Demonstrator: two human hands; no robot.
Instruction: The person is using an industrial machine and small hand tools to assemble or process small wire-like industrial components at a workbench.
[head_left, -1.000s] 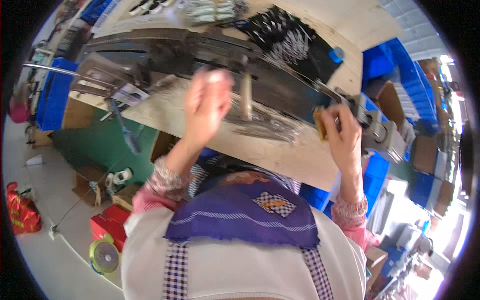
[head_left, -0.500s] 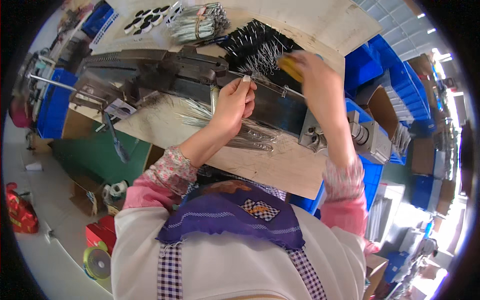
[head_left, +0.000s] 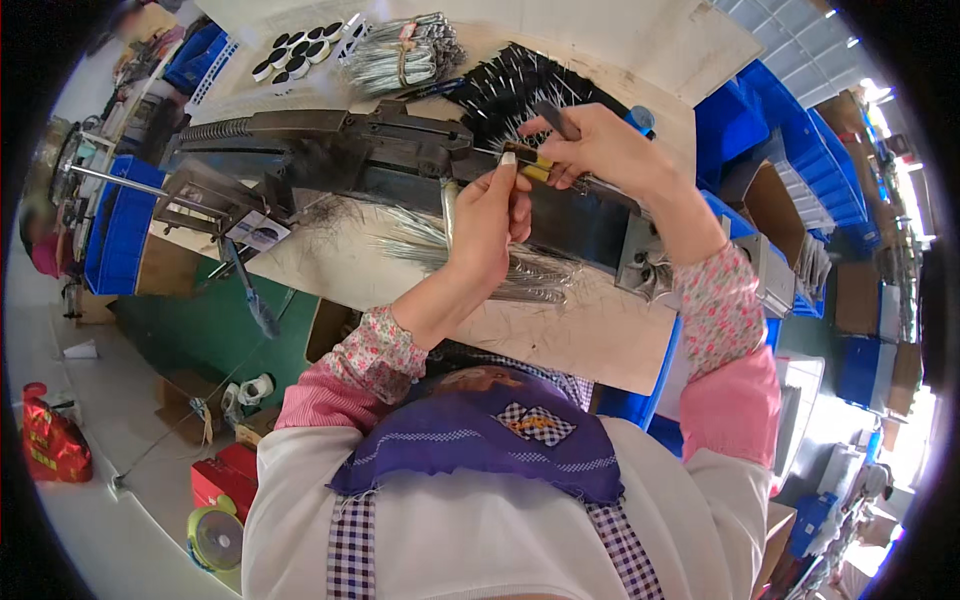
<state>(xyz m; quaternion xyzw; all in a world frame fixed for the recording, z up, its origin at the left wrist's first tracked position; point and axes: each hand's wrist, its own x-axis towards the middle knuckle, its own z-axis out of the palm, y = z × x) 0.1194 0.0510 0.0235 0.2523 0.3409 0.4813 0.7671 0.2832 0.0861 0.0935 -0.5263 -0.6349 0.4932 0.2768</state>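
My left hand (head_left: 485, 230) is closed in a pinch with the thumb on top, at the edge of a dark metal bench fixture (head_left: 400, 145). What lies between its fingers is too small to make out. My right hand (head_left: 615, 150) grips a yellow-and-dark hand tool (head_left: 537, 168) whose exact kind is unclear. The tool's yellow part meets the fixture beside my left thumb. Behind both hands, thin metal pins (head_left: 500, 85) lie on a black cloth (head_left: 590, 92). Loose straight wires (head_left: 412, 235) and looped wire pieces (head_left: 535, 280) rest on the wooden table (head_left: 600, 340) nearer me.
A tied bundle of wires (head_left: 405, 60) and several black-topped round pieces (head_left: 290, 55) are at the back. A metal block (head_left: 645, 270) bounds the fixture's right end. Blue bins (head_left: 735, 125) stand at the right, and a blue bin (head_left: 120, 230) at the left.
My right hand has come left and down with the yellow tool, from above the pins to beside my left thumb. My left hand stays pinched at the fixture; the whole view has shifted slightly.
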